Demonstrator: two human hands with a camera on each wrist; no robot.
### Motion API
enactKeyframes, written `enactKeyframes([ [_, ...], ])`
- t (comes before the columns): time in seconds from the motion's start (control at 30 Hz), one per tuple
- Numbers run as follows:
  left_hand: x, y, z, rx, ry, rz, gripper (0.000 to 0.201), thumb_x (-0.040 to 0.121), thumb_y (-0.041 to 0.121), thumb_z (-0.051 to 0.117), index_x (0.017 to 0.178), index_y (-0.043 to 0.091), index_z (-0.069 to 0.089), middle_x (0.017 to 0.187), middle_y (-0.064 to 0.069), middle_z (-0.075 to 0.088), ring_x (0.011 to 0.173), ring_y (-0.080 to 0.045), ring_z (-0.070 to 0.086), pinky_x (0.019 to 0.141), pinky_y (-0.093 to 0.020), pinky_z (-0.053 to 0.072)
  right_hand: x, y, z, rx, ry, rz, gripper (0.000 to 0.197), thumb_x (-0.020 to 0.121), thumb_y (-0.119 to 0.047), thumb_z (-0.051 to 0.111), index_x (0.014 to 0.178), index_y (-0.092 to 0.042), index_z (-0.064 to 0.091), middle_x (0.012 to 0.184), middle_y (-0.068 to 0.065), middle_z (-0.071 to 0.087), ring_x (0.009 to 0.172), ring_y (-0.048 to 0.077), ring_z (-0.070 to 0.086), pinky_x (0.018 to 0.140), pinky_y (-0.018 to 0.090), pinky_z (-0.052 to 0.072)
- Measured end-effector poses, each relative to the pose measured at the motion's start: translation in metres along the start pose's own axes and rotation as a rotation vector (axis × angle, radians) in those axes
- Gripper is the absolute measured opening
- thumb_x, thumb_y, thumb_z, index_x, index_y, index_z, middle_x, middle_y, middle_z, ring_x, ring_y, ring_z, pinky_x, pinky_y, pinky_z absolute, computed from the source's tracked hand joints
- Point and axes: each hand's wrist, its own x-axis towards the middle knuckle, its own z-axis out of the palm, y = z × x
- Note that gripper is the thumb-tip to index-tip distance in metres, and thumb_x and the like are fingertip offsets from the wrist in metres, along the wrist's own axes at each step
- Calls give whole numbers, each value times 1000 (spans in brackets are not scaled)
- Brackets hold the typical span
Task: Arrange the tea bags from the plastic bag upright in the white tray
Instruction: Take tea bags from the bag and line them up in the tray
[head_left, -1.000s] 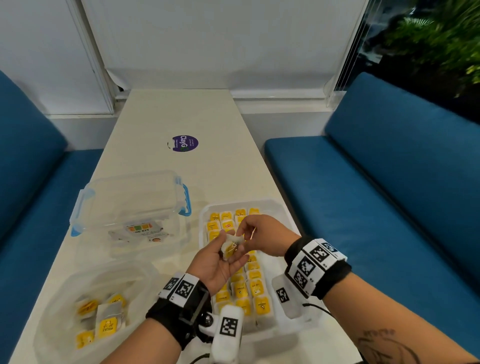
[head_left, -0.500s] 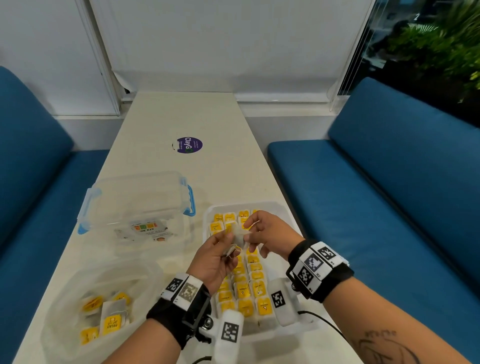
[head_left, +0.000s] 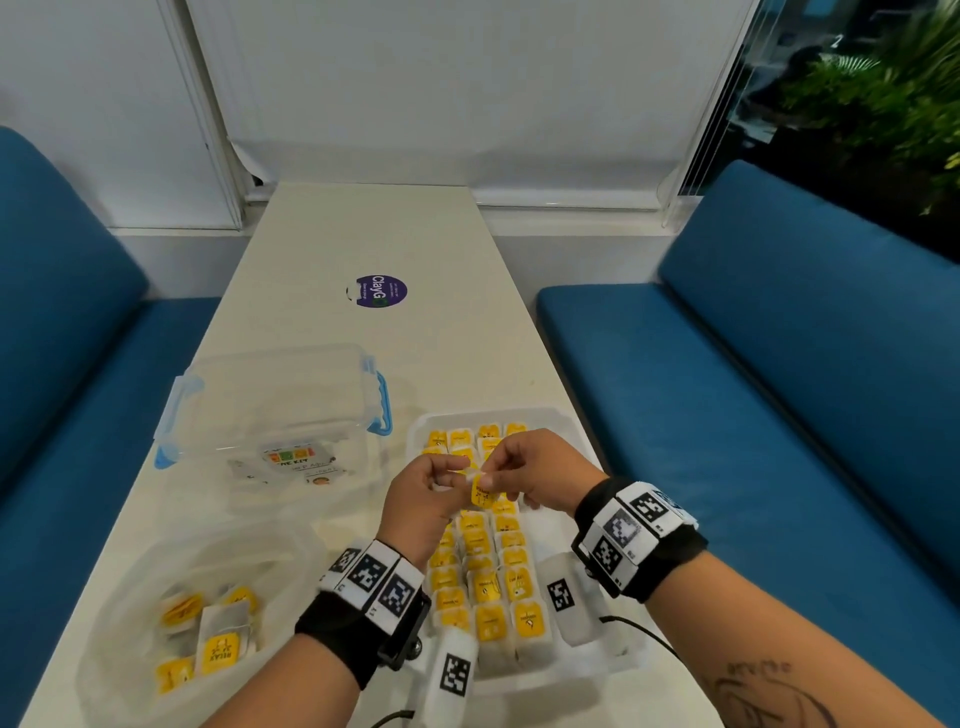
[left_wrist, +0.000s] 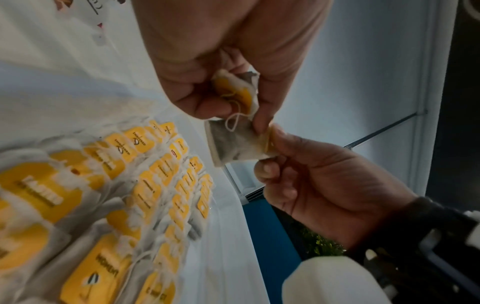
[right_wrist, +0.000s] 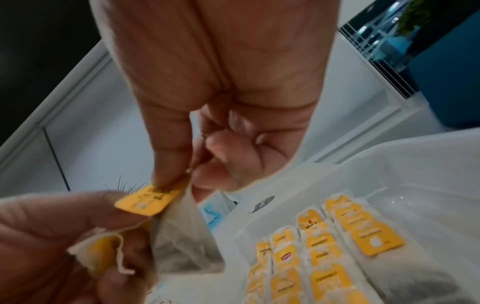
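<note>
Tea bag (left_wrist: 235, 144) hanging tag-up over tray (head_left: 558, 418), right hand (head_left: 540, 475) pinching tag, left hand (head_left: 423, 501) clutching another.

Both forearms reached forward, each wrist wrapped in a black band with white coded markers. The left hand (head_left: 421, 501) and the right hand (head_left: 540, 475) met at the fingertips, knuckles up. The right thumb and forefinger were pinched together, the other fingers (right_wrist: 233, 164) curled under. The left hand's fingers (left_wrist: 205, 102) were curled too.
</note>
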Motion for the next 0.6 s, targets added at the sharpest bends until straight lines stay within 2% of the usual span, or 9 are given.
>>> enactKeyframes([
  [0.1, 2, -3, -2, 40, 25, 20, 25, 79, -11, 61, 93, 9, 60, 76, -2, 55, 55, -4, 54, 44, -9, 39, 2, 0, -5, 56, 56, -17, 19, 83, -11, 69, 69, -19, 60, 63, -3, 60, 47, 0, 53, 40, 8, 36],
  [0.13, 3, -5, -4, 47, 41, 7, 25, 80, -8, 61, 90, 15, 60, 80, -1, 56, 61, -7, 52, 48, -12, 40, 2, 0, -7, 69, 78, -27, 19, 84, -10, 68, 69, -19, 60, 63, -6, 59, 47, -2, 53, 42, 7, 36],
  [0.2, 5, -10, -9, 48, 68, -37, 24, 84, -2, 59, 87, 22, 59, 85, 0, 56, 67, -10, 51, 54, -19, 40, 5, 3, -13, -23, 124, -45, 16, 84, -12, 67, 72, -18, 61, 69, -10, 59, 57, -3, 53, 54, 9, 39],
  [0.3, 6, -16, -12, 29, 76, -91, 18, 88, 5, 57, 88, 23, 59, 91, -1, 57, 71, -12, 51, 58, -24, 40, 7, 5, -22, -189, 121, -29, 7, 88, -15, 63, 82, -17, 61, 79, -8, 58, 67, 1, 50, 61, 12, 42],
  [0.37, 5, -19, -13, 21, 69, -116, 17, 89, 6, 57, 89, 23, 60, 90, -2, 57, 70, -12, 51, 58, -24, 40, 9, 8, -27, -124, 108, -14, 13, 89, -13, 61, 78, -19, 58, 79, -5, 59, 66, 6, 51, 61, 17, 44],
  [0.4, 5, -20, -12, 20, 64, -129, 16, 89, 7, 56, 89, 23, 60, 89, -2, 57, 70, -12, 51, 57, -24, 40, 9, 8, -29, -62, 106, -5, 16, 89, -11, 61, 76, -20, 56, 76, -5, 59, 64, 7, 51, 57, 15, 44],
  [0.47, 4, -21, -12, 17, 56, -145, 16, 90, 8, 56, 90, 23, 60, 88, -2, 57, 71, -11, 51, 57, -23, 41, 9, 8, -33, -34, 113, 3, 19, 88, -9, 61, 73, -21, 56, 71, -7, 57, 61, 5, 49, 51, 9, 39],
  [0.6, 4, -21, -13, -4, 55, -164, 13, 90, 7, 55, 94, 18, 61, 85, -2, 56, 70, -12, 50, 58, -23, 42, 12, 15, -35, -178, 163, 15, 9, 85, -11, 65, 77, -15, 63, 72, -11, 58, 64, 1, 48, 60, 14, 37],
])
